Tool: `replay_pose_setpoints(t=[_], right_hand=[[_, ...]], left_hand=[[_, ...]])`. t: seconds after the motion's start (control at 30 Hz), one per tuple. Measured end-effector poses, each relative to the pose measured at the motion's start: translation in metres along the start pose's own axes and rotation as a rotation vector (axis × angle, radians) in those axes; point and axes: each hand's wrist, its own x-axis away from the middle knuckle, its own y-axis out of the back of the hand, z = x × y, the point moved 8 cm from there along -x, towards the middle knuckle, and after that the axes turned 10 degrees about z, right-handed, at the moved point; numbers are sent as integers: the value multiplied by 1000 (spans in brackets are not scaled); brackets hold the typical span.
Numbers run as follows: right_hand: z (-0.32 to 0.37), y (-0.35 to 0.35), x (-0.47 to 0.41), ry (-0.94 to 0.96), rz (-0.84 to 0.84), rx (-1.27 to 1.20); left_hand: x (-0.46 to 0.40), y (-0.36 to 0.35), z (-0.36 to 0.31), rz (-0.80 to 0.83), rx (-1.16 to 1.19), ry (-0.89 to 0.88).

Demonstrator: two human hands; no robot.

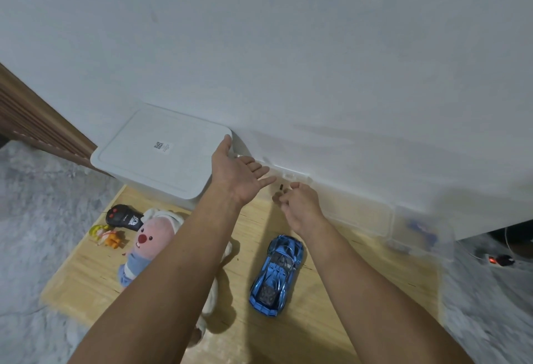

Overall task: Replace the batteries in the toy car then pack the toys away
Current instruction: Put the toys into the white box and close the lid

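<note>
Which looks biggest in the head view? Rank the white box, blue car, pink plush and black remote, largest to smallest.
1. white box
2. blue car; the pink plush is partly hidden by the arm, so these two are unsure
3. black remote

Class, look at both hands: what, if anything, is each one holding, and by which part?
The left hand is open, palm up, holding nothing. The right hand has its fingertips curled round a small dark object, too small to identify, so its grip point cannot be told.

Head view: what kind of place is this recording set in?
Probably a room in a home: toys such as a plush toy and blue toy car lie on a low wooden board over grey carpet by a white wall.
</note>
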Motion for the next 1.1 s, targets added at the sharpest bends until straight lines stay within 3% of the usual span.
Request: replay_pose_setpoints(t=[0.2, 0.4, 0.53, 0.63, 0.73, 0.83, 0.93, 1.1], right_hand=[[-3, 19, -2, 46, -168, 269], [10, 40, 11, 150, -337, 429], [24, 35, 17, 271, -355, 620], [33, 22, 23, 399, -334, 906], [30, 0, 26, 575, -282, 1308], [18, -13, 21, 563, -183, 1707], [11, -15, 17, 458, -123, 1908], [2, -12, 13, 365, -71, 2050]], left_hand=[[-2, 13, 1, -50, -79, -7], [-3, 35, 4, -158, -314, -13], [8, 42, 1, -375, -814, -5], [15, 32, -3, -432, -1257, -122], [3, 27, 6, -351, -1816, -142], [-9, 36, 26, -193, -2222, 46], [-13, 53, 33, -126, -2329, 212], [-13, 57, 34, -100, -2321, 246]])
